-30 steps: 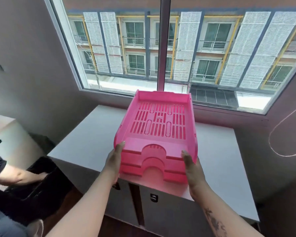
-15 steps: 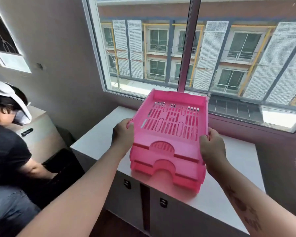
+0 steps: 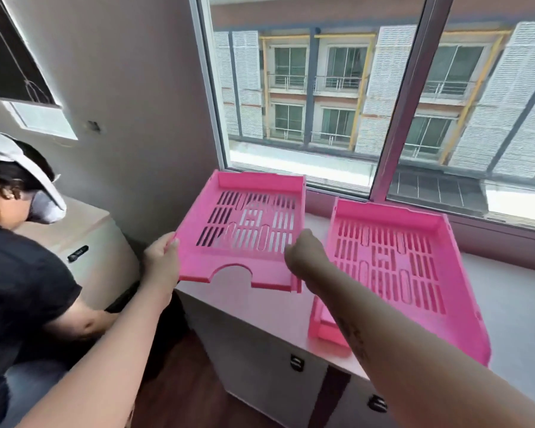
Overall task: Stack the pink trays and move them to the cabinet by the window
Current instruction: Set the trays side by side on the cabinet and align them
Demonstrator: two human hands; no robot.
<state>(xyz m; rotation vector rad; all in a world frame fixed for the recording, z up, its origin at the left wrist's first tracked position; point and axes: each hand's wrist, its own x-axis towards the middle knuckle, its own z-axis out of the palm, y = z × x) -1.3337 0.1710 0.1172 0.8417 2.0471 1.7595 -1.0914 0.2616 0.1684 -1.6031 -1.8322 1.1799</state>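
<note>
I hold one pink slotted tray (image 3: 195,267) in the air over the left end of the white cabinet (image 3: 513,304) by the window (image 3: 322,103). My left hand (image 3: 162,261) grips its front left corner. My right hand (image 3: 303,254) is closed on its right side wall. The tray is roughly level, with its cut-out front edge facing me. To its right, the other pink trays (image 3: 389,216) lie stacked on the cabinet top, partly hidden under my right forearm.
A person in a black shirt and pale cap (image 3: 19,273) crouches at the left, close to the cabinet's left end. A low beige unit (image 3: 99,242) stands behind them. The cabinet doors have dark handles (image 3: 296,362). The window sill runs just behind the trays.
Both hands have lifted the top tray off the stack and carried it to the left. The rest of the stack stays on the cabinet. My view has swung left.
</note>
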